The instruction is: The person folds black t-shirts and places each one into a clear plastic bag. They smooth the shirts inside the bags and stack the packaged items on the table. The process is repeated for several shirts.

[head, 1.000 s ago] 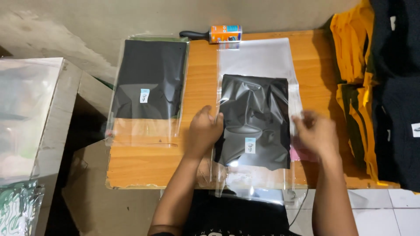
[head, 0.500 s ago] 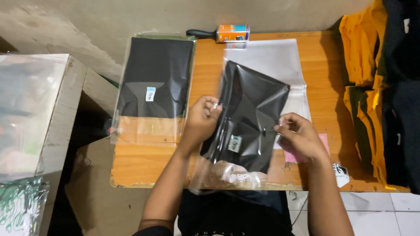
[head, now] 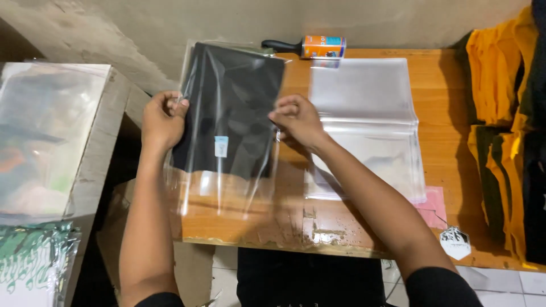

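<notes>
Both bare forearms reach forward and to the left — the left hand [head: 162, 120] curled shut in a pinch grip, knuckles up, wrist straight. The right hand [head: 297, 120] crosses inward, fingers folded tight against the thumb — its forearm angled diagonally, a dark sleeve at the elbow.

Clear plastic bag [head: 227, 136] with folded black garment inside, small pale label on front. Pinched at both side edges, over left end of table; empty lower end hangs.
</notes>
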